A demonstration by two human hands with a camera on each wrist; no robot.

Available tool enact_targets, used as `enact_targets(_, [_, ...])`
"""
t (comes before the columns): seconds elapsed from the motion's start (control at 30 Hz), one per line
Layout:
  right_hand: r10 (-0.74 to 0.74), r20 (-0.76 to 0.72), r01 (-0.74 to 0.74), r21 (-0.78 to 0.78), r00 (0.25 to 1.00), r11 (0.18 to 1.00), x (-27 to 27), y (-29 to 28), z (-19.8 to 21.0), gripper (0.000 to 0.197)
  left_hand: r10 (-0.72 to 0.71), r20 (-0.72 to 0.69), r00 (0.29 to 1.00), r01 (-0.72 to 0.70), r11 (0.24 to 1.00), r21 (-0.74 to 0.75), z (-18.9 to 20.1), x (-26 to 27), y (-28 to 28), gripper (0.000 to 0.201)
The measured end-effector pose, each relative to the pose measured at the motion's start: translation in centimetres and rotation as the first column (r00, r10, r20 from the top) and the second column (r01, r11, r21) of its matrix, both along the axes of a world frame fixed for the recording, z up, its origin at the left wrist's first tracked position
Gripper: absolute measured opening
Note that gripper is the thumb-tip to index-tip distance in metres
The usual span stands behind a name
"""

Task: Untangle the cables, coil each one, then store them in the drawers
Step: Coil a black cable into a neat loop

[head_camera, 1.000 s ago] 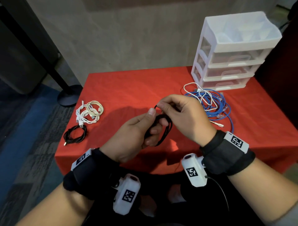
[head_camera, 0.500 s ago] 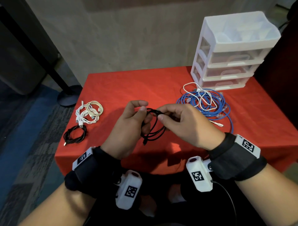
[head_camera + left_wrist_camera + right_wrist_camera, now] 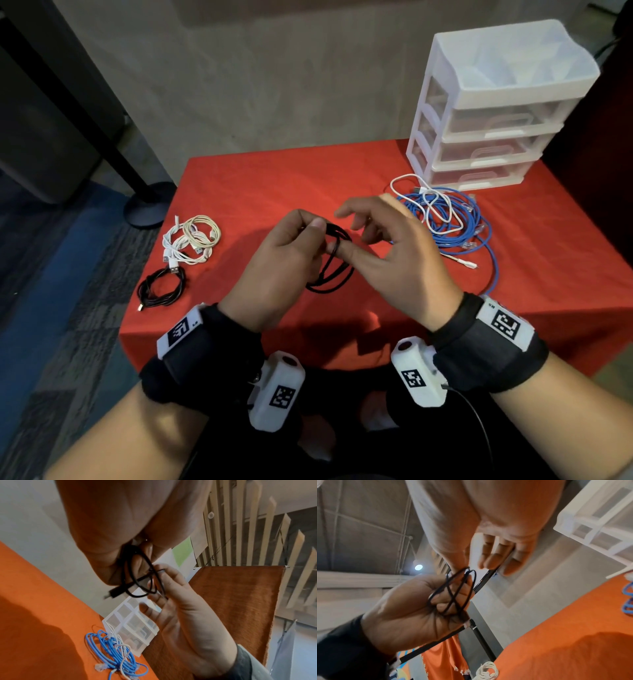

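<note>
Over the middle of the red table (image 3: 260, 185), my left hand (image 3: 284, 260) grips a small coil of black cable (image 3: 329, 277), pinching its top between thumb and fingers. In the left wrist view the black cable (image 3: 137, 582) hangs in loops with its plug end free. My right hand (image 3: 394, 253) is beside it with fingers spread and nearly straight; its thumb pokes into the loops. The right wrist view shows the black cable (image 3: 453, 595) lying across my left hand (image 3: 412, 608). A blue cable (image 3: 455, 222) tangled with a white cable (image 3: 428, 202) lies to the right.
A white three-drawer unit (image 3: 496, 113) with an open top tray stands at the back right, drawers closed. Coiled white and cream cables (image 3: 191, 240) and a coiled black cable (image 3: 161, 287) lie near the table's left edge. A black stand base (image 3: 147, 209) sits on the floor.
My right hand has let go of the cable end and spread its fingers, leaving only the thumb in the loops. The left hand keeps the coil, now pinched higher.
</note>
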State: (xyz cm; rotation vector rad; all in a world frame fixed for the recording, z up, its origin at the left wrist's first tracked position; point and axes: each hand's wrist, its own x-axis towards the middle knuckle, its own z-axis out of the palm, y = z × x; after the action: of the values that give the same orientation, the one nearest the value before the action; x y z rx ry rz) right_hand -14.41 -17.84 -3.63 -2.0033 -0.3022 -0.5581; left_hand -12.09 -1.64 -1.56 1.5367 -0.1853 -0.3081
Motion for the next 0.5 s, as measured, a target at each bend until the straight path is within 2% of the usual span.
enact_targets(0.1, [0.101, 0.006, -0.101, 0.096, 0.995, 0.99, -0.1, -0.2, 0.0, 0.014, -0.053, -0.057, 0.997, 0.052, 0.998, -0.028, 0.0, 0.0, 0.0, 0.02])
enact_targets(0.2, [0.176, -0.141, -0.112, 0.376, 0.974, 0.92, 0.0, -0.7, -0.1, 0.009, -0.148, -0.166, 0.975, 0.118, 0.977, -0.175, 0.4, 0.3, 0.2, 0.007])
enact_targets(0.27, [0.259, -0.221, -0.073, 0.612, 0.94, 0.787, 0.2, -1.0, 0.2, 0.013, -0.217, -0.237, 0.947, 0.14, 0.943, -0.303, 0.6, 0.5, 0.4, 0.006])
enact_targets(0.33, [0.385, -0.233, -0.079, 0.761, 0.893, 0.644, 0.1, -1.2, 0.6, 0.016, -0.255, -0.282, 0.925, 0.137, 0.916, -0.377, 0.7, 0.7, 0.6, 0.004])
enact_targets(0.43, [0.627, -0.159, -0.139, 0.907, 0.762, 0.398, -0.2, -1.9, 1.0, 0.015, -0.285, -0.338, 0.897, 0.128, 0.899, -0.419, 0.8, 1.0, 0.9, 0.011])
enact_targets(0.5, [0.718, -0.15, -0.109, 0.947, 0.68, 0.301, -0.3, -2.4, 1.1, 0.026, -0.29, -0.353, 0.89, 0.127, 0.899, -0.419, 1.0, 1.1, 1.1, 0.014])
